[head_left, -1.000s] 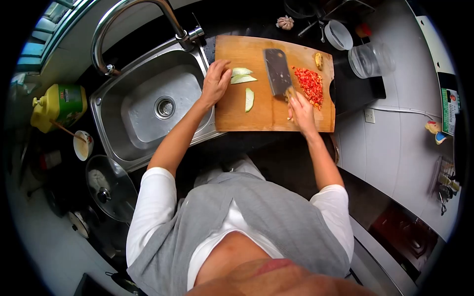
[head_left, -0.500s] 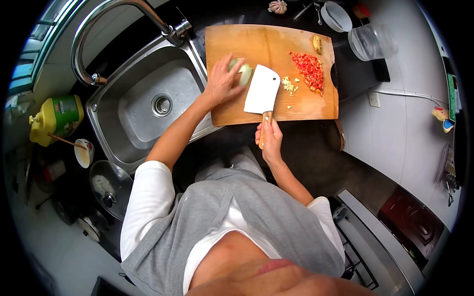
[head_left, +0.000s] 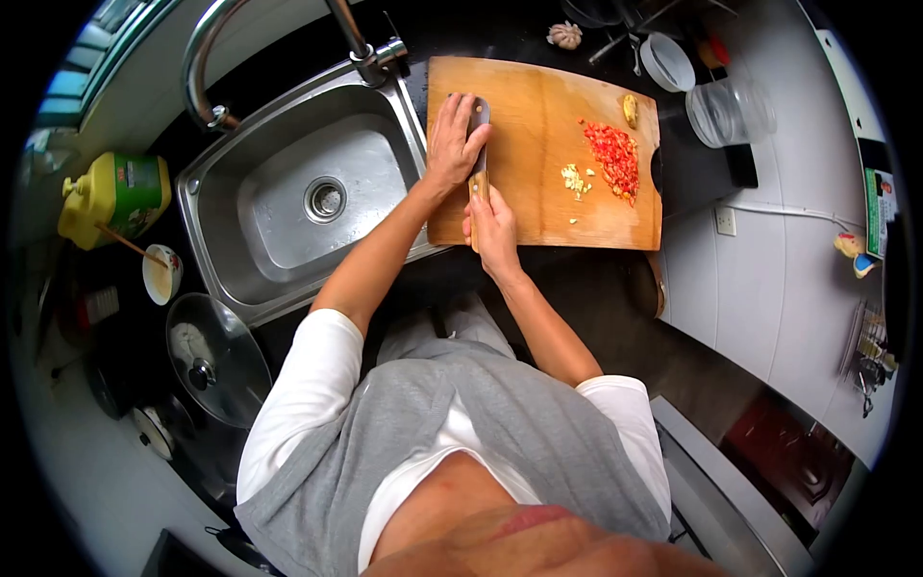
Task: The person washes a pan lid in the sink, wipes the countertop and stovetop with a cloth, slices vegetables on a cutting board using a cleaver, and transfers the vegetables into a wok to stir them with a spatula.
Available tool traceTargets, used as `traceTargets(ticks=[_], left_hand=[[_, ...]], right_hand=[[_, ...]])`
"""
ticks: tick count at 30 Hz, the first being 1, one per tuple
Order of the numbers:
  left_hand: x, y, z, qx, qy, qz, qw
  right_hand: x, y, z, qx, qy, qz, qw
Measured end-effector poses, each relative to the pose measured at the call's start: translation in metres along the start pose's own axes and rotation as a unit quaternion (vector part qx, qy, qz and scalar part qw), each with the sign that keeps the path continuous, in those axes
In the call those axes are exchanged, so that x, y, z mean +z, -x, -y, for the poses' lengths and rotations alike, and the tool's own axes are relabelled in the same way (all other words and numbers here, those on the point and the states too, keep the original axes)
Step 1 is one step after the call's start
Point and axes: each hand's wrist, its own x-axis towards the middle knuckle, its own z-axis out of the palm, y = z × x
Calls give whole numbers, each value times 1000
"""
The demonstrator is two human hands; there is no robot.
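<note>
In the head view, my right hand (head_left: 493, 231) is wrapped round the wooden handle of a cleaver (head_left: 479, 117). The blade stands nearly on edge at the left part of the wooden cutting board (head_left: 529, 115). Against its left side lies my left hand (head_left: 454, 142), fingers together and bent over the board, thumb reaching to the blade. The pale green, onion-like vegetable seen there earlier is now hidden beneath this hand. Chopped red chili (head_left: 613, 162) lies at the board's right, beside chopped garlic (head_left: 575, 180) and a yellowish-brown piece of ginger (head_left: 630, 111).
A steel sink (head_left: 226, 264) with a tap (head_left: 197, 72) borders the board on the left. Beyond the board are a garlic bulb (head_left: 564, 37), a white bowl (head_left: 667, 62) and a clear container (head_left: 728, 111). A yellow jug (head_left: 91, 207), small bowl (head_left: 162, 279) and glass lid (head_left: 219, 361) stand left.
The cleaver has moved left and turned from lying broadside to standing on edge. My left hand has closed over the pale vegetable, and the view has shifted slightly.
</note>
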Motion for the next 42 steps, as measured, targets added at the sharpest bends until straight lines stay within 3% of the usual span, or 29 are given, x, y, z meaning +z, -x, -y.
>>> traceTargets(ticks=[2, 3, 4, 5, 6, 7, 8, 9, 10, 12, 14, 15, 18, 19, 21, 25, 27, 28, 30, 32, 34, 36, 38, 39, 40, 41, 42], left_hand=[[-8, 3, -3, -78, 109, -127, 983], [-16, 4, -6, -108, 161, -172, 966], [-18, 5, -3, -139, 182, -244, 942], [-24, 7, -4, -141, 181, -251, 940], [-31, 9, -4, -202, 359, -305, 858], [-38, 10, -3, -249, 523, -346, 738], [-46, 15, 2, -257, 582, -346, 690], [-55, 20, 2, -270, 609, -350, 659], [-65, 26, 2, -282, 633, -357, 626], [-79, 42, 20, -298, 669, -367, 574], [-99, 63, 38, -279, 748, -360, 482], [-117, 73, 34, -252, 785, -355, 440], [-174, 125, 30, -204, 822, -353, 397], [-193, 146, 30, -177, 814, -356, 423], [-244, 200, 13, -151, 771, -399, 474], [-357, 336, -62, -123, 655, -562, 491], [-406, 437, -93, -18, 594, -617, 516], [-433, 486, -119, -11, 507, -668, 545], [-481, 574, -175, -94, 218, -806, 542], [-516, 647, -221, -175, -23, -857, 484], [-547, 712, -253, -280, -217, -828, 435], [-570, 793, -260, -441, -354, -713, 415], [-586, 833, -254, -735, -495, -397, 241], [-588, 834, -242, -779, -513, -300, 200], [-592, 821, -237, -752, -549, -270, 248], [-598, 776, -235, -728, -530, -301, 314], [-594, 773, -213, -576, -580, -378, 435]], right_hand=[[6, 9, 9, -34, 160, 30, 986], [8, 10, 11, -35, 162, 36, 986], [10, 13, 12, -147, 279, 48, 948], [12, 16, 16, -256, 388, 59, 883], [14, 21, 22, -259, 391, 65, 881], [17, 27, 30, -265, 414, 95, 865], [20, 32, 36, -272, 436, 127, 849], [17, 31, 33, -357, 464, 129, 800], [14, 36, 36, -361, 462, 147, 797], [9, 52, 46, -181, 381, 197, 885], [7, 61, 52, 14, 237, 200, 951], [4, 58, 45, 7, 243, 201, 949], [24, 54, 44, 86, 214, 168, 958], [30, 48, 37, 92, 227, 181, 952], [47, 47, 26, 79, 243, 174, 951], [66, 42, 4, 61, 240, 225, 942], [80, 38, -16, 91, 202, 239, 945], [90, 38, -24, 90, 205, 259, 940], [111, 50, -46, 101, 185, 209, 955], [129, 59, -65, 100, 176, 183, 962], [141, 60, -82, 91, 173, 209, 958], [179, 105, -86, 73, 215, 162, 960], [202, 131, -94, 63, 213, 128, 967], [200, 127, -101, 78, 206, 155, 963], [194, 113, -108, 103, 155, 194, 963], [208, 135, -103, 140, 106, 147, 973], [192, 117, -112, 159, 74, 165, 971]])
